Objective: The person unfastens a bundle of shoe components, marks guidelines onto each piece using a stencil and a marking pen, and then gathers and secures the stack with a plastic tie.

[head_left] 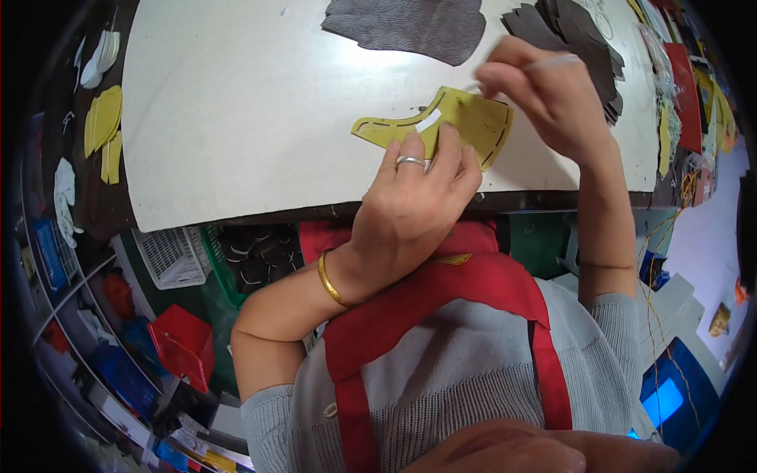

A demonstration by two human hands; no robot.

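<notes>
A yellow pattern template (493,118) with dashed slots along its edges and a small white patch lies near the front edge of the white tabletop. My left hand (418,181), with a ring and a gold bangle, presses on it with fingers spread flat. Over the template's right end is my right hand (544,94), closed in a pinch and blurred. A thin, greyish, pen-like tool (554,62) shows across its fingers; its exact kind is unclear. Whether anything lies beneath the template is hidden.
A dark brown leather piece (406,27) lies at the far side, with a stack of leather pieces (564,39) to its right. Yellow templates (102,122) hang over at the left. Below the table stand a white basket (169,260) and a red bin (181,347).
</notes>
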